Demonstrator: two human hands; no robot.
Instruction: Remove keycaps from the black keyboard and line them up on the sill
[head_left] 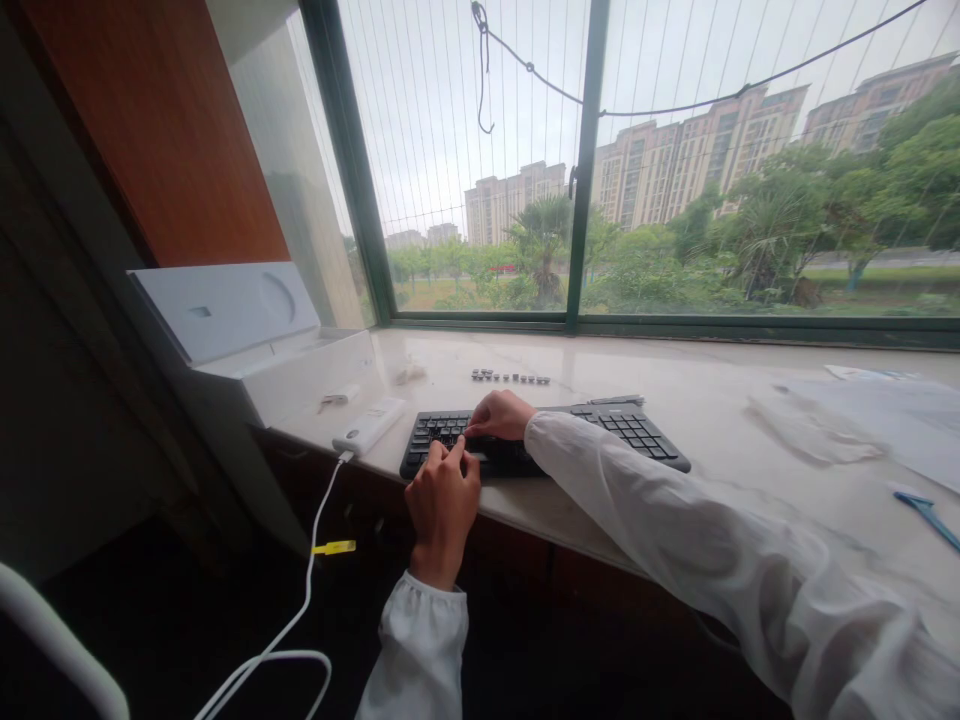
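Fingers (455, 451) of the left hand (444, 490) and right hand (502, 415) meet at nine o'clock on the black keyboard (511, 460); I can't tell if they pinch anything. Loose keycaps (507, 377) lie past them, at one o'clock. Soft, straight moves should work best.

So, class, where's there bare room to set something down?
Bare ledge shows right of the keyboard, up to the crumpled sheet, and in a strip between the loose keys and the window frame. Crowded: the left, around the white box and white device, and the keyboard, with left hand and right hand on it.
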